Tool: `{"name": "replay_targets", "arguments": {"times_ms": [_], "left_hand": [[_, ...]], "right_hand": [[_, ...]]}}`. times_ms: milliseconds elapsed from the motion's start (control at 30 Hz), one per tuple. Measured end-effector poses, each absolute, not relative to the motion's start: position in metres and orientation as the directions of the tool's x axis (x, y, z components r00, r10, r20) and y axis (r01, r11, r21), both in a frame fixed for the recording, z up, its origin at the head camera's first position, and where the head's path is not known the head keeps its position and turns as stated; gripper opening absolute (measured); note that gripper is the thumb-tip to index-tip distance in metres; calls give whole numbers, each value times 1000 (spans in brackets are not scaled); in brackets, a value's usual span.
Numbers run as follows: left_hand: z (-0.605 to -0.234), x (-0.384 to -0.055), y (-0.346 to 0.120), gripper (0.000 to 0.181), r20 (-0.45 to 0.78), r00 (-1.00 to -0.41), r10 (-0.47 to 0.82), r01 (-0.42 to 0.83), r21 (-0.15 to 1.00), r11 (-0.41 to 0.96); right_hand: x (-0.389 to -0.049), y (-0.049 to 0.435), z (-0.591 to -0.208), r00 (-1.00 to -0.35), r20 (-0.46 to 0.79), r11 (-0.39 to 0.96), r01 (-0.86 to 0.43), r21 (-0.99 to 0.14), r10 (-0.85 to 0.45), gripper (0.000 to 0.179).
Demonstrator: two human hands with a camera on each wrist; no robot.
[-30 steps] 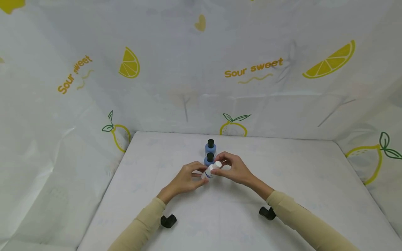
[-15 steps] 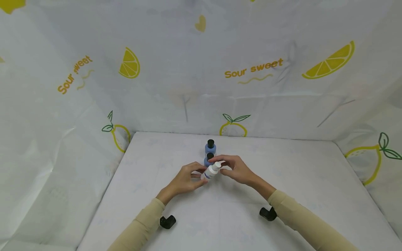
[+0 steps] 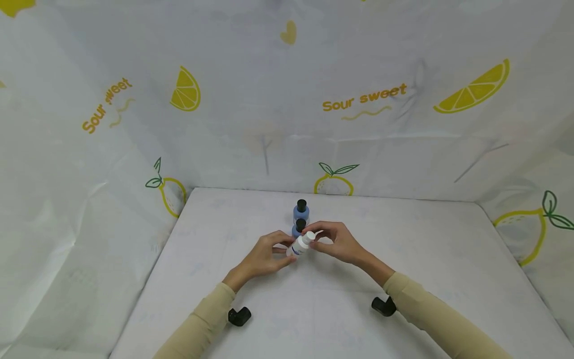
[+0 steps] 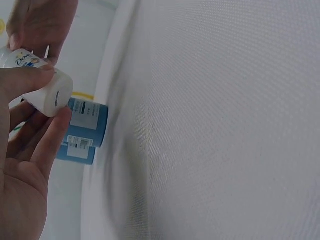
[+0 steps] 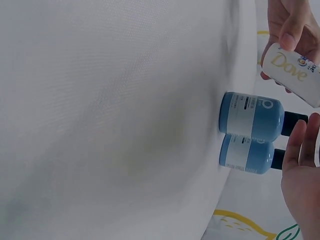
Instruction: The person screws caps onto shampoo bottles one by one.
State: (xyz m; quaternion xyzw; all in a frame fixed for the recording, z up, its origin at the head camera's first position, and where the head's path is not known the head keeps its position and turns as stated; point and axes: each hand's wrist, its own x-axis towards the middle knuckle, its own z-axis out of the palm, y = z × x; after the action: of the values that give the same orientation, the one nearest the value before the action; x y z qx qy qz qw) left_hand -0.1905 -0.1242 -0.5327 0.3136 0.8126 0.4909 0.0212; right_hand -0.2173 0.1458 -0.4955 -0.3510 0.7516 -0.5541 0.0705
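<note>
A small white Dove bottle [image 3: 298,247] with a white pump top [image 3: 310,236] is held tilted above the table, its top leaning right. My left hand [image 3: 265,254] grips the body, thumb on one side and fingers on the other, as the left wrist view shows of the bottle [image 4: 55,92]. At the pump top, my right hand [image 3: 336,243] pinches with thumb and fingertips; the exact contact is partly hidden. Just behind stand two blue bottles with black caps, the nearer bottle [image 5: 255,116] and the farther bottle [image 5: 247,154], both upright, one behind the other.
A white cloth covers the table [image 3: 215,224]. Behind it hangs a white curtain [image 3: 237,149] printed with lemons. Black wrist devices lie under the forearms, a left device [image 3: 239,316] and a right device [image 3: 383,306].
My right fingers loosened from the pump top half a second ago, then closed in on it again. My left hand keeps its hold on the bottle, and the blue bottles stay put.
</note>
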Motion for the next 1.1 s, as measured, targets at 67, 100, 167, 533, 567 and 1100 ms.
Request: {"name": "replay_targets", "arguments": {"times_ms": [67,100,167,533,567,1100], "left_hand": [[-533,-190,-124,40,272,-802,531,488,813,319],[-533,-190,-124,40,271,-802,532,486,814,318],[-534,-190,-124,40,271,-802,532,485,816,315],[-531,-191,-122,39,277,-803,528,492,807,325],[-531,-190,-122,39,274,-804,528,491,807,328],[-529,-191,-124,40,270,-805,529,491,804,336]], "right_hand": [[-217,145,-495,-750,286,162,-461,-872,-596,31],[-217,145,-496,-754,288,172,-466,-868,-590,30],[-217,145,-496,-764,290,192,-471,-861,-576,28],[-216,142,-498,-814,280,245,-449,-859,-509,24],[-216,142,-498,-816,278,247,-447,-860,-507,24],[-215,141,-499,-824,272,236,-430,-871,-497,23]]}}
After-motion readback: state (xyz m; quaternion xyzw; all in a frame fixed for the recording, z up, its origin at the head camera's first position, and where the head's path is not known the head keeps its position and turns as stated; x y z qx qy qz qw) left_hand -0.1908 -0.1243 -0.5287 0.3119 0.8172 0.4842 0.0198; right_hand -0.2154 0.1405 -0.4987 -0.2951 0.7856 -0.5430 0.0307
